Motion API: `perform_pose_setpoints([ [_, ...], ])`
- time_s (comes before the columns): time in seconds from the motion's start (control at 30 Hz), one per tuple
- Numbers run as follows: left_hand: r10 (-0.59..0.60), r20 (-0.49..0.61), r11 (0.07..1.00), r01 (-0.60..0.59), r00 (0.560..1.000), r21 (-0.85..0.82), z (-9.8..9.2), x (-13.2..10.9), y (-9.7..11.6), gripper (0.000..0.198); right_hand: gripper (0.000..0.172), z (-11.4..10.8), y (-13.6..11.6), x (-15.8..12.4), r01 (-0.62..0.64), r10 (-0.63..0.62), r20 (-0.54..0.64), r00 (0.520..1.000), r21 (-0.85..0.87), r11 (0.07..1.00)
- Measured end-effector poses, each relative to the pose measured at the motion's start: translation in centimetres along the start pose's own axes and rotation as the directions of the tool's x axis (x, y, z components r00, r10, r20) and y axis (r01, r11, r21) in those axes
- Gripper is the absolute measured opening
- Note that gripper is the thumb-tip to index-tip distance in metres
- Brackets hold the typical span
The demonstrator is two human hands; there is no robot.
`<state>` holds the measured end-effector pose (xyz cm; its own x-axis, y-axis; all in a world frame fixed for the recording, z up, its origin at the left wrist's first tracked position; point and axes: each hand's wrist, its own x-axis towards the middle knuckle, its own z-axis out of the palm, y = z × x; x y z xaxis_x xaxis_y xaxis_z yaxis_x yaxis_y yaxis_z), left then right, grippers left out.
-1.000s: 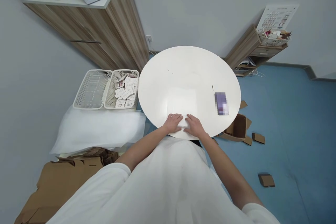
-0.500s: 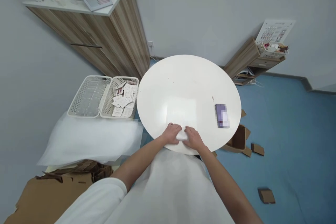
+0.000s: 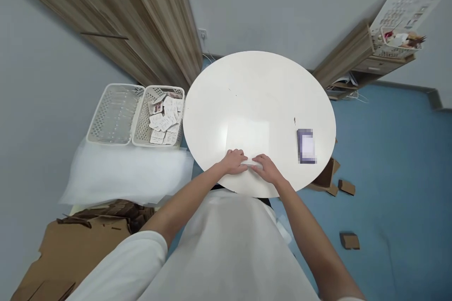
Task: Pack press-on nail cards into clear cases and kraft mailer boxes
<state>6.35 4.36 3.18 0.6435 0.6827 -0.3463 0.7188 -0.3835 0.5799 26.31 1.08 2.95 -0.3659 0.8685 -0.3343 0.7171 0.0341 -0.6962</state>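
Note:
Near the front edge of the round white table (image 3: 208, 103), a small white rolled bundle (image 3: 252, 162) lies between my hands. My left hand (image 3: 234, 162) closes on its left end, fingers curled over the top. At the right end, my right hand (image 3: 267, 168) grips it with fingers and thumb. A thin pale sheet (image 3: 247, 134) spreads flat on the table just beyond the bundle; whether the two are joined I cannot tell. What the bundle contains, if anything, is hidden.
A blurred purple box-like item (image 3: 306, 146) lies on the table's right. To the left stand a basket of printed cards (image 3: 140, 127), a basket of clear items (image 3: 92, 124) and stacked white sheets (image 3: 130, 174). Cardboard (image 3: 81, 240) lies lower left; an open carton (image 3: 323, 178) is on the floor.
My hands have moved slightly away from me across the table with the white bundle, which now looks narrower. The camera view has tilted downward.

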Motion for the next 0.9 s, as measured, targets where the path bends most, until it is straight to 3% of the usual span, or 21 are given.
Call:
perform_pose_setpoints([
  [0.13,-0.071,0.023,0.981,0.074,0.997,-0.180,-1.4,0.1,-0.9,0.044,0.039,-0.7,0.1,0.8,-0.088,0.088,0.002,0.996,0.085,0.992],
  [0.23,-0.101,0.003,0.954,0.098,0.995,-0.284,-2.0,0.3,-1.9,0.038,0.034,-1.0,0.8,1.7,-0.156,0.162,-0.033,0.986,0.142,0.978],
  [0.37,-0.177,-0.030,0.930,0.157,0.984,-0.332,-1.8,1.2,-3.1,0.032,0.027,-0.9,1.9,3.0,-0.203,0.216,-0.032,0.976,0.228,0.952],
  [0.47,-0.254,0.023,0.889,0.243,0.967,-0.388,-1.4,1.7,-3.8,0.031,0.025,-0.5,2.3,3.6,-0.269,0.284,-0.026,0.959,0.246,0.931],
  [0.6,-0.428,-0.004,0.839,0.396,0.904,-0.373,-1.2,1.7,-4.2,0.028,0.024,-0.1,2.5,3.9,-0.308,0.343,-0.117,0.932,0.245,0.919],
  [0.7,-0.521,-0.167,0.842,0.470,0.837,-0.265,-1.2,1.4,-3.6,0.030,0.025,0.3,2.5,3.9,-0.368,0.415,-0.173,0.893,0.246,0.897],
  [0.8,-0.425,-0.420,0.896,0.439,0.802,-0.068,-0.7,1.0,-1.9,0.046,0.026,0.7,2.3,3.9,-0.392,0.435,-0.224,0.872,0.211,0.895],
  [0.83,-0.331,-0.464,0.925,0.380,0.822,0.012,-0.3,0.9,-1.3,0.047,0.025,0.8,2.2,3.9,-0.381,0.419,-0.241,0.875,0.189,0.905],
  [0.9,-0.116,-0.415,0.967,0.198,0.903,0.161,0.6,0.9,-0.2,0.047,0.023,0.8,2.1,4.1,-0.357,0.388,-0.232,0.892,0.164,0.920],
])
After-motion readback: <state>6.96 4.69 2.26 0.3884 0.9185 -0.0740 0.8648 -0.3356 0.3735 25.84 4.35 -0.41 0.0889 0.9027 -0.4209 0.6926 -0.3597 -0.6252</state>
